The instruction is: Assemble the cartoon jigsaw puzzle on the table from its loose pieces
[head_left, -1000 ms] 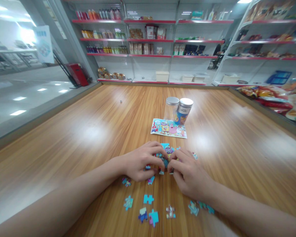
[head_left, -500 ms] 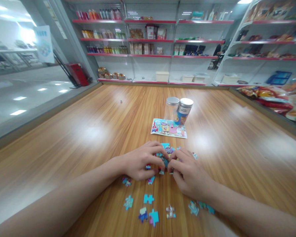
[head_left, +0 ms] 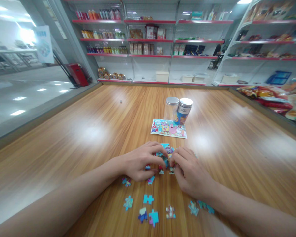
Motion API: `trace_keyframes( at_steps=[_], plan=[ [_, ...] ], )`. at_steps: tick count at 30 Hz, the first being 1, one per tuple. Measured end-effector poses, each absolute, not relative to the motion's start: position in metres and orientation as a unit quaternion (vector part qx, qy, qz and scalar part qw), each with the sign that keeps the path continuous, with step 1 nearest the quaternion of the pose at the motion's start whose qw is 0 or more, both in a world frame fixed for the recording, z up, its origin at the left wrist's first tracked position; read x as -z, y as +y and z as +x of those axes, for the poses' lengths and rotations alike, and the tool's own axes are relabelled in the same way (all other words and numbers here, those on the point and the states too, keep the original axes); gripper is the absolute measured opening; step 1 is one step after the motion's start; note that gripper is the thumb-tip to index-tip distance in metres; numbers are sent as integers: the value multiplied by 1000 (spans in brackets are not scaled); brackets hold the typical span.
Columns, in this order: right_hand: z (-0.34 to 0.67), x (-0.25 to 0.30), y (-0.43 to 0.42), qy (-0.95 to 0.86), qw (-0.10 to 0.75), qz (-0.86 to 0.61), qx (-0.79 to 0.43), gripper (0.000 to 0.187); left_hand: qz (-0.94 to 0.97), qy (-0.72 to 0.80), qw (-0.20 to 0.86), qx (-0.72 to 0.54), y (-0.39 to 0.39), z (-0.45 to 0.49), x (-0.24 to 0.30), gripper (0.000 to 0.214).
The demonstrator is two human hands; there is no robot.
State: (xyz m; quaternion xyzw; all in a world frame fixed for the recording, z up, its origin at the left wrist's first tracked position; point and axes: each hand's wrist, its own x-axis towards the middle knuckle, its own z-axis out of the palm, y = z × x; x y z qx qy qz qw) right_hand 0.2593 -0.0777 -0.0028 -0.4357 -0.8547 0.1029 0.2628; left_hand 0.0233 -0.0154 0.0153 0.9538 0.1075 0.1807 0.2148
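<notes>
A partly joined jigsaw puzzle (head_left: 165, 145) lies on the table, mostly covered by my two hands. My left hand (head_left: 144, 161) rests over its left side, fingers spread and bent, their tips touching the pieces. Across from it, my right hand (head_left: 191, 169) has its fingers curled together at the puzzle's right side, pinching a puzzle piece (head_left: 172, 170) near the lower edge; the grip is partly hidden. Several loose pieces lie nearer me, among them a blue one (head_left: 148, 199), a blue-and-pink one (head_left: 153, 217) and a reddish-white one (head_left: 170, 212).
Behind the puzzle lies a cartoon picture sheet (head_left: 169, 128). A clear jar (head_left: 172, 110) and a blue-labelled can (head_left: 184, 112) stand at its back edge. One small piece (head_left: 121, 101) sits far left on the wooden table (head_left: 71, 158). Snack bags (head_left: 266, 98) lie beyond the right edge.
My right hand has shifted slightly right and its fingers have curled in more, uncovering a piece at the puzzle's lower edge. My left hand has hardly moved.
</notes>
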Motion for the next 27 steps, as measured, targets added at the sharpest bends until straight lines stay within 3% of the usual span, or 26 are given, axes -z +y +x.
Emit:
trace_keyframes(
  at_steps=[4, 9, 21, 27],
  plan=[
    [259, 6, -77, -843, 278, -451, -90, 27, 944, 131, 211, -217, -15, 23, -13, 45],
    [260, 8, -76, -828, 266, -491, -52, 45, 944, 172, 190, -209, -13, 24, -8, 42],
    [260, 6, -75, -830, 242, -501, -36, 39, 947, 183, 176, -196, -12, 24, -7, 34],
    [261, 8, -75, -827, 253, -500, -38, 38, 932, 177, 226, -221, -11, 24, -9, 27]
  ],
)
